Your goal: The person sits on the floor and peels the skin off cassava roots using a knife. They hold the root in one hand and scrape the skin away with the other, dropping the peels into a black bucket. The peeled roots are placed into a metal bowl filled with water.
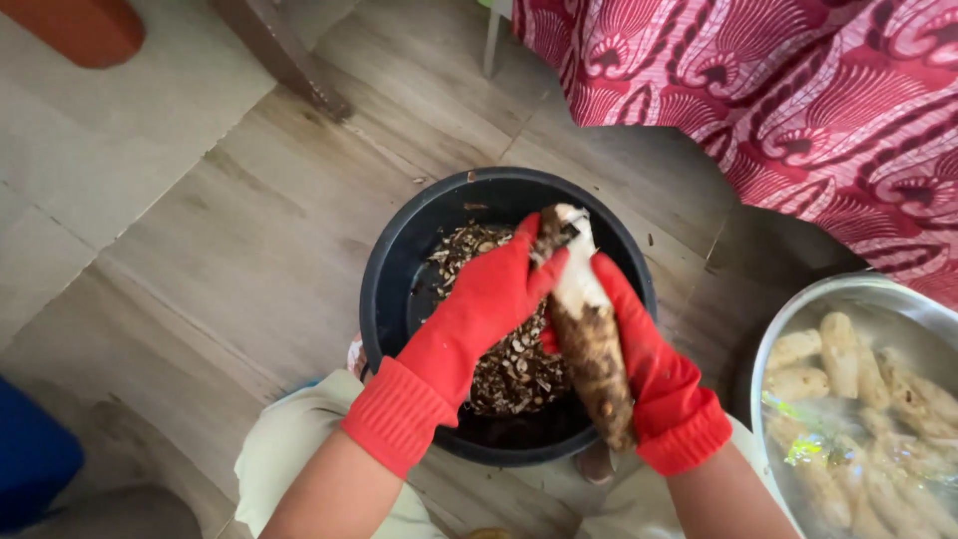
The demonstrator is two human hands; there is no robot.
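Two gloved hands (559,329), cassava root (589,339), black bowl (389,279) rim

Soft even daylight, faint shadows; glare on water, slightly blurred edges

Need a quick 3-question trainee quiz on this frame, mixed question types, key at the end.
1. True or false: the left hand and the right hand both wear red rubber gloves.
2. Multiple choice: what lies in the black bowl under the hands? A) clear water B) brown peel scraps C) whole tomatoes
3. Fill in: the pale peeled roots sit in water in a ___ basin at the lower right.

Key:
1. True.
2. B. Peelings are heaped in the bowl, below the partly peeled root that the right hand grips; its top end is already white.
3. Metal (silver).
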